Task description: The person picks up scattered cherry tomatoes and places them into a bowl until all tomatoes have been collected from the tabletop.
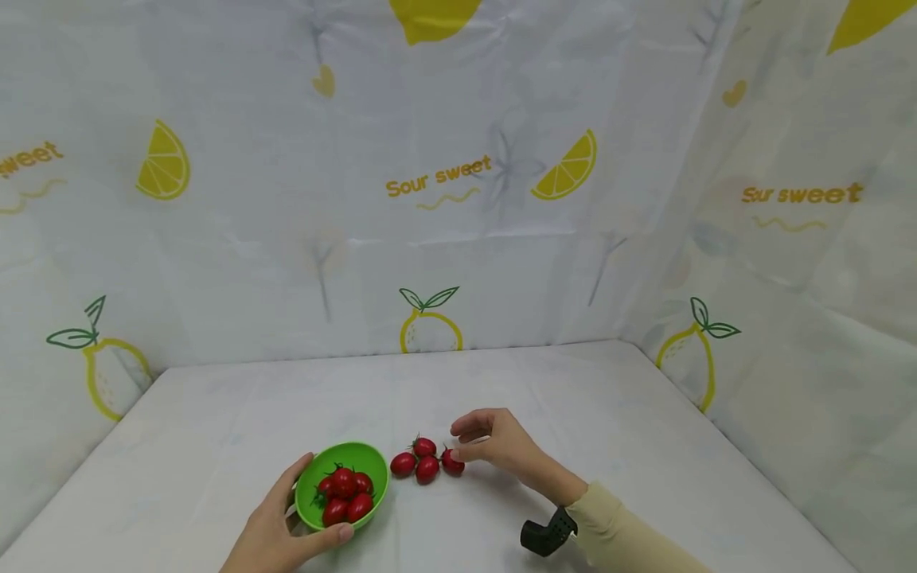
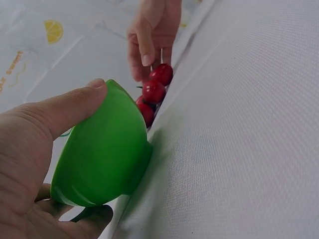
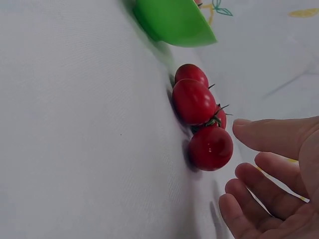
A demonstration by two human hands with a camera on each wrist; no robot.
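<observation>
My left hand (image 1: pixel 274 532) holds a green bowl (image 1: pixel 358 455) by its side, thumb at the near rim and fingers around the far left. Several red cherry tomatoes (image 1: pixel 344 481) with green stems lie inside it. Just right of the bowl, several more cherry tomatoes (image 1: pixel 427 469) sit clustered on the table. My right hand (image 1: pixel 505 442) hovers over the right end of that cluster. In the right wrist view, its thumb and loosely bent fingers stand apart beside the closest tomato (image 3: pixel 211 148), with nothing between them. The left wrist view shows the bowl's outer wall (image 2: pixel 107 144).
A white cloth covers the table (image 1: pixel 609 446). Behind and at the sides hang white sheets (image 1: pixel 251 278) printed with lemons and lettering. A black wrist device (image 1: pixel 548 533) is strapped below my right sleeve (image 1: pixel 623 529).
</observation>
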